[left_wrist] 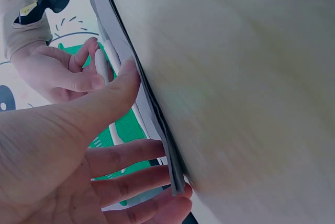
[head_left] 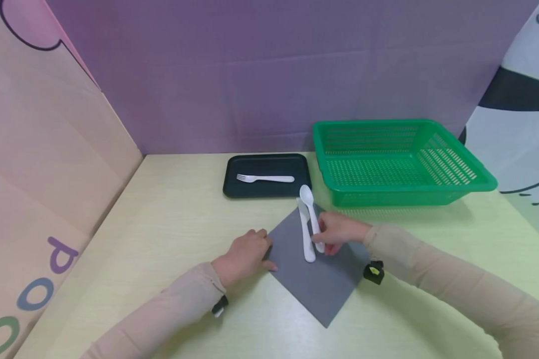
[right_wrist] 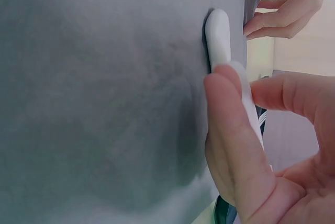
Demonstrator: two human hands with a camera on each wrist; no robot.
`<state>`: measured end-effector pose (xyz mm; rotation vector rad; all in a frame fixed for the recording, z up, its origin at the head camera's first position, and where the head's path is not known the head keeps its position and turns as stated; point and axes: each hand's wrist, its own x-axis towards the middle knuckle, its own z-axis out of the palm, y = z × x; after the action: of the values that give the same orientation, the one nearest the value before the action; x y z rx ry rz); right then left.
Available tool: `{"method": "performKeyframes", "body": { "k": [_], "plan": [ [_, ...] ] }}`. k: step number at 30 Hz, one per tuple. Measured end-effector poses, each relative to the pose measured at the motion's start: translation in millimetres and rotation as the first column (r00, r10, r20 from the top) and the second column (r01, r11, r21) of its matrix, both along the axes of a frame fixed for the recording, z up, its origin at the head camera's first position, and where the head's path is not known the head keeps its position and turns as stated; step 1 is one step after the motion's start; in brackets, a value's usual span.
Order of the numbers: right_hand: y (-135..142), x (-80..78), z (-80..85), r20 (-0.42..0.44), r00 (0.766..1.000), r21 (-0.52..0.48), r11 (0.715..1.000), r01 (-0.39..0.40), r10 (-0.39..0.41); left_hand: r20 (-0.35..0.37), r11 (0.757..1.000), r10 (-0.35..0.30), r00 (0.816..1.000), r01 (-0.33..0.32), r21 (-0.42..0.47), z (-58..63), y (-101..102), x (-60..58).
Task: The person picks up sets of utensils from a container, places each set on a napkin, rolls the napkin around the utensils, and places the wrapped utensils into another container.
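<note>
A grey napkin (head_left: 325, 284) lies turned cornerwise on the table. On it a white plastic knife (head_left: 306, 234) and a white plastic spoon (head_left: 314, 214) lie side by side, the spoon bowl beyond the far corner. My right hand (head_left: 339, 232) pinches the spoon handle (right_wrist: 246, 93) between thumb and fingers; the knife's handle end (right_wrist: 218, 35) shows beyond it. At the napkin's left corner, my left hand (head_left: 247, 257) has thumb and fingers spread apart. In the left wrist view its thumb and fingertips touch the layered napkin edge (left_wrist: 170, 164).
Behind the napkin stands a black tray (head_left: 233, 187) with a white plastic fork (head_left: 269, 178) lying across it. A green perforated basket (head_left: 413, 188) sits at the back right, beside the tray. A purple cloth backdrop (head_left: 251, 75) rises along the table's (head_left: 170, 214) far edge.
</note>
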<state>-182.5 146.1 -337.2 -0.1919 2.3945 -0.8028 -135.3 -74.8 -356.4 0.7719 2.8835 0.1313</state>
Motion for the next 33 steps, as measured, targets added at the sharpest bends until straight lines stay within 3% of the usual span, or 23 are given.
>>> {"method": "performKeyframes", "body": {
  "k": [18,33],
  "plan": [
    [-1.2,5.1,-3.5,0.013,1.0,0.051,0.999,-0.014,0.013,-0.008,1.0,-0.006,1.0,0.006,-0.008,0.3,0.0,-0.3],
    [0.6,4.5,-8.8,0.006,1.0,0.02,1.0,0.013,-0.013,-0.006,1.0,-0.005,1.0,0.006,0.011,-0.4,-0.1,0.1]
  ]
}}
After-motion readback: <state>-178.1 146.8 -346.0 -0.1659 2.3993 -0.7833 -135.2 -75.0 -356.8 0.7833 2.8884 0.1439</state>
